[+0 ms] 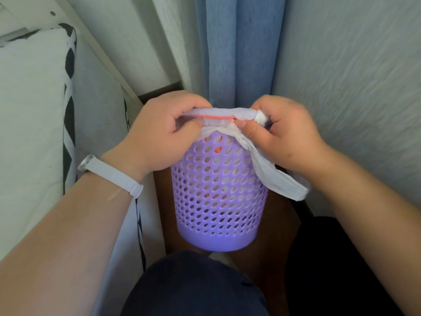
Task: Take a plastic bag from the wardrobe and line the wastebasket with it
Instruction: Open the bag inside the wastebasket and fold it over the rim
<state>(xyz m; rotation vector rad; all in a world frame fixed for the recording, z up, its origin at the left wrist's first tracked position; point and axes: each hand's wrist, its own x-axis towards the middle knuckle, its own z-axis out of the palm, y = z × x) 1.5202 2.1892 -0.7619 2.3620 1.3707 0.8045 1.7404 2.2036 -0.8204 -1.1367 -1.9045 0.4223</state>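
Note:
A purple perforated wastebasket (218, 197) stands on the brown floor in front of me. A white plastic bag (268, 174) with a red stripe lies over its rim; white and red plastic shows through the holes, and one handle loop hangs down the right side. My left hand (164, 137), with a white wristband, grips the bag's edge at the rim's left. My right hand (287, 135) pinches the bag's bunched edge at the rim's right. The basket's opening is hidden behind my hands.
A blue curtain (239, 49) hangs right behind the basket between pale walls. A bed with a white and black patterned cover (34, 115) lies close on the left. My dark-clothed knee (193, 286) is just in front of the basket.

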